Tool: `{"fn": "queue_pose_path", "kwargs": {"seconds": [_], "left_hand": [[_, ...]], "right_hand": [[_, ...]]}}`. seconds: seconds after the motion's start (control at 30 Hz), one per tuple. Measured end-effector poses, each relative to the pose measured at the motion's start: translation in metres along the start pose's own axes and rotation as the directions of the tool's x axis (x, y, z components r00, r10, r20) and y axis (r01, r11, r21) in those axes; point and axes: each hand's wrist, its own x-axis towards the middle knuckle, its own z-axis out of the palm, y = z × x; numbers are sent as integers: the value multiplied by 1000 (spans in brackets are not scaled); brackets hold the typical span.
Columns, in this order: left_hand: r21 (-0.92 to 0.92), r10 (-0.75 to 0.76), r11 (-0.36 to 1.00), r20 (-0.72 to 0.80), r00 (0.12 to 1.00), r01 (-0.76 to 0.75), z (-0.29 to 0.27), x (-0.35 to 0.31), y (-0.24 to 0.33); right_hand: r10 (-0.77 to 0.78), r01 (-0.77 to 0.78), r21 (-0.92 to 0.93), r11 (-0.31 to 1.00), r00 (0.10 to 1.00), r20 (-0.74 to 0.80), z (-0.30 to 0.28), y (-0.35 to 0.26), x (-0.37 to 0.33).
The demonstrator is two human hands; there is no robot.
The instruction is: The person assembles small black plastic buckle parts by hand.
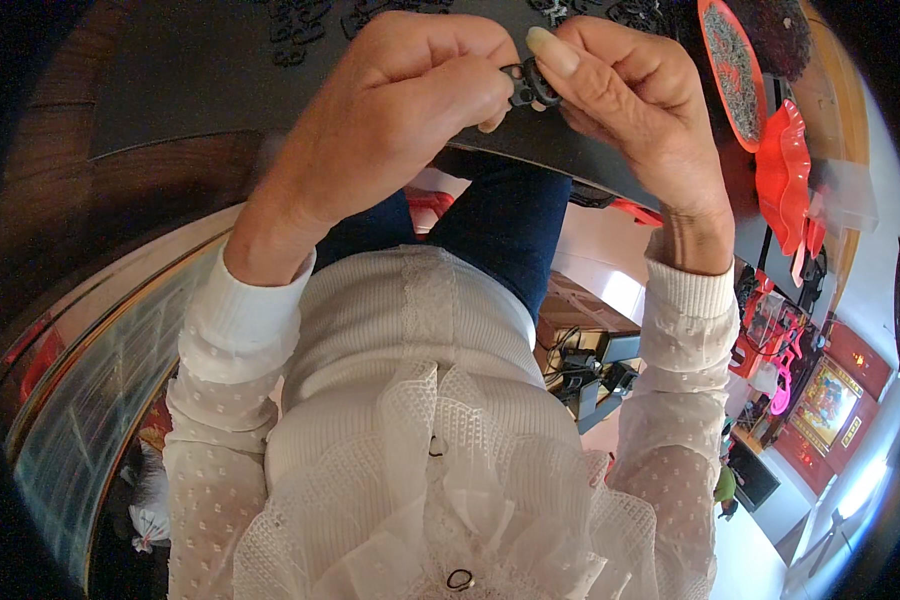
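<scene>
While left hand (410, 95) pinches black piece (522, 90), right hand (635, 105) does too

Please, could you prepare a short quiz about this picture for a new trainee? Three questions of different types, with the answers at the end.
1. What are the left hand and the right hand holding between them?
2. Which thing lies next to the red tray? a) a blue cup; b) a red wavy-edged dish; c) yellow scissors
3. True or false: the red tray is on the person's left side.

Key:
1. A small black part.
2. b
3. False; it is beyond the right hand, on the right.
</scene>
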Motion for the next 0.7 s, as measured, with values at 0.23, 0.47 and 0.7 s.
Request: {"fn": "queue_pose_path", "kwargs": {"seconds": [0.23, 0.47, 0.7], "left_hand": [[-56, -8, 998, 24, 1000, 9, -2, -1, 1], [-104, -31, 994, -35, 999, 27, 0, -1, 0], [-167, -178, 976, -242, 954, 140, 3, -1, 2]], "right_hand": [[138, -138, -2, 990, 990, -22, 4, -30, 3], [-24, -13, -248, 969, 990, -142, 10, -10, -3], [-581, 342, -803, 488, 814, -8, 24, -10, -4]]}}
